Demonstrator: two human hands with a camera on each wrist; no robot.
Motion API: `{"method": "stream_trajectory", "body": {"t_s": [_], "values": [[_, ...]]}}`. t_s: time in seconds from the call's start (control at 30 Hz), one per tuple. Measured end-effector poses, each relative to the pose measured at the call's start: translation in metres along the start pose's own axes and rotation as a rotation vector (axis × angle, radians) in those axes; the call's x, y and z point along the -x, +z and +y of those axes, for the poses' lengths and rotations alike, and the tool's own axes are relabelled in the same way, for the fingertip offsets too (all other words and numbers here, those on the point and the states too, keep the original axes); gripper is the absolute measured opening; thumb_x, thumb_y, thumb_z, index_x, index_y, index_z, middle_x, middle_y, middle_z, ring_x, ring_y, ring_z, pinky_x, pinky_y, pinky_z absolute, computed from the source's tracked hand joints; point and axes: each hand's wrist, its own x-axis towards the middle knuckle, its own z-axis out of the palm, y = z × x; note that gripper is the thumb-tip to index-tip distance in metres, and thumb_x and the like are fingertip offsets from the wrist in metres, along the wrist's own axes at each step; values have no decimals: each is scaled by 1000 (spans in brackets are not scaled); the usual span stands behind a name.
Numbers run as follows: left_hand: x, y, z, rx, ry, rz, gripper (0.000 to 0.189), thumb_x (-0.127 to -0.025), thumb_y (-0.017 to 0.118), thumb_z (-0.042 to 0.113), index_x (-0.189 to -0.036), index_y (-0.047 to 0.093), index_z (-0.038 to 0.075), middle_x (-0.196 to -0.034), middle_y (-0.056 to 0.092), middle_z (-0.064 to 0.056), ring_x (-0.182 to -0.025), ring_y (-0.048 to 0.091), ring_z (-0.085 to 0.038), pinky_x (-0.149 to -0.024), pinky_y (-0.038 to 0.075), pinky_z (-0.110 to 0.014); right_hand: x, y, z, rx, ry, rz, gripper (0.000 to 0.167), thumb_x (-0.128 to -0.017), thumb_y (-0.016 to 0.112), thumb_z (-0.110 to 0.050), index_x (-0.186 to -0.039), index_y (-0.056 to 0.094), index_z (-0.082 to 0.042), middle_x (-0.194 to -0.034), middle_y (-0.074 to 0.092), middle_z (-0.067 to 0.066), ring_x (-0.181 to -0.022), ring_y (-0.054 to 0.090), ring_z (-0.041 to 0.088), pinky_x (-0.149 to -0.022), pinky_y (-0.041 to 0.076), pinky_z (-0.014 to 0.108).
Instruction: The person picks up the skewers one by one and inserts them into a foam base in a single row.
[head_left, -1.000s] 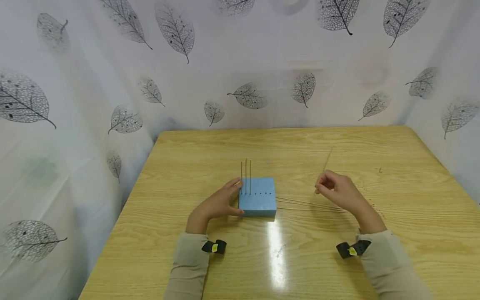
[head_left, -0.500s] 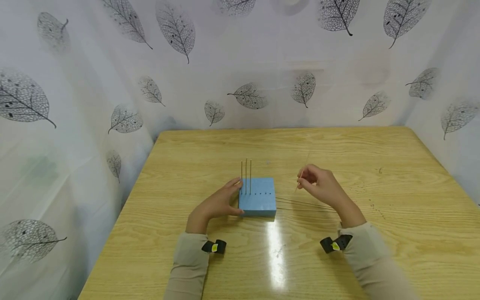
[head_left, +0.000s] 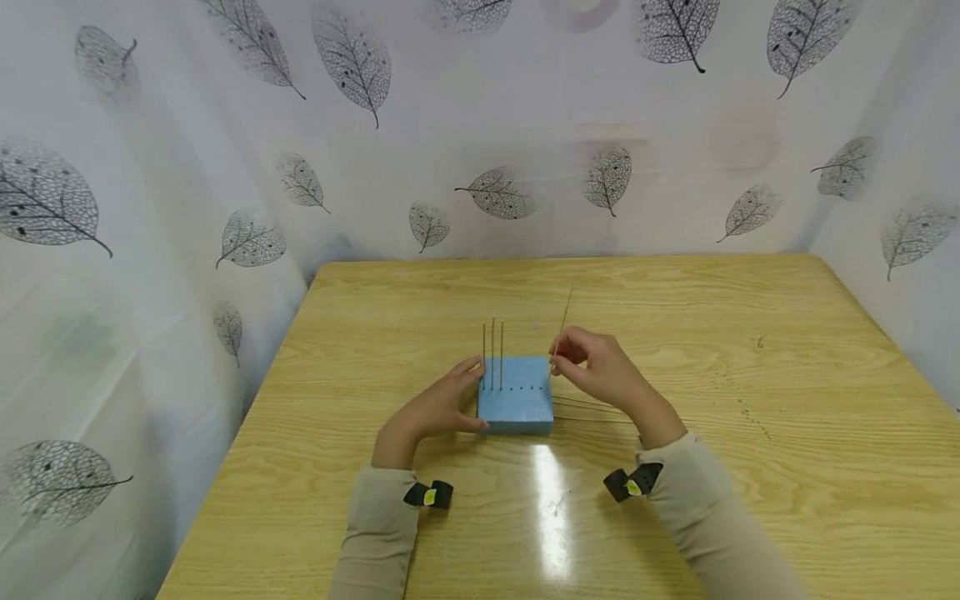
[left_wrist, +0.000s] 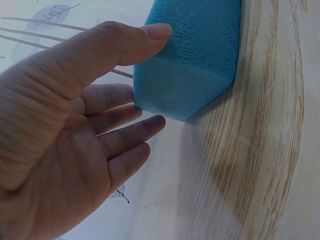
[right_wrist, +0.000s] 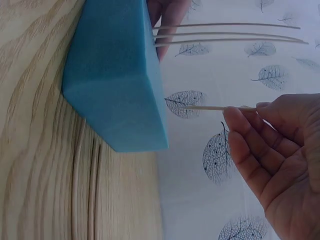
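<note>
A light blue foam block (head_left: 517, 408) lies on the table with a row of small holes across its top. Three thin wooden sticks (head_left: 492, 350) stand upright in the holes at its left end. My left hand (head_left: 431, 408) holds the block's left side, the thumb (left_wrist: 150, 37) on one face and the other fingers round the corner. Over by the block's right edge, my right hand (head_left: 600, 367) pinches another thin wooden stick (head_left: 567, 308) between thumb and fingers. In the right wrist view that stick's lower end (right_wrist: 200, 108) is apart from the block.
Several loose sticks (head_left: 588, 404) lie on the table to the right of the block, partly beneath the right forearm. Dark specks (head_left: 753, 417) mark the wooden tabletop (head_left: 360, 325) farther right. A white curtain (head_left: 525, 108) with leaf prints hangs behind it.
My right hand has moved left with its stick, from well right of the block to the block's right edge. The left hand and the block have stayed put.
</note>
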Motion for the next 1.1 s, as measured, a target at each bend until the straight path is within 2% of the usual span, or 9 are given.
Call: {"method": "stream_trajectory", "body": {"t_s": [0.23,0.33,0.63,1.1], "values": [[1,-1,0,2,6,1,91,-79,78,20,-149,23,1,-158,11,-9,-143,14,-30,-111,26,-46,-7,9,-4,1,-10,-18,4,-89,61,1,-93,61,2,-77,66,2,-69,66,21,-65,54,28],[1,-1,-1,-12,15,6,91,-79,78,20,-149,23,0,-158,12,-10,-143,15,-30,-112,25,-46,-9,13,-5,-18,-7,-27,3,-89,61,1,-92,61,2,-77,66,3,-70,66,24,-65,54,28],[0,-1,-1,-47,40,16,91,-78,78,21,-148,24,-2,-157,14,-15,-142,17,-30,-112,25,-45,-17,26,-4,-48,-51,-35,7,-86,62,6,-90,62,0,-78,67,8,-69,66,21,-62,54,27],[0,-1,0,-23,30,22,91,-78,79,20,-148,25,-2,-157,14,-14,-142,17,-30,-112,25,-45,-23,37,-6,-30,-98,-42,5,-87,63,4,-89,61,1,-79,67,11,-70,66,17,-63,54,27]]}}
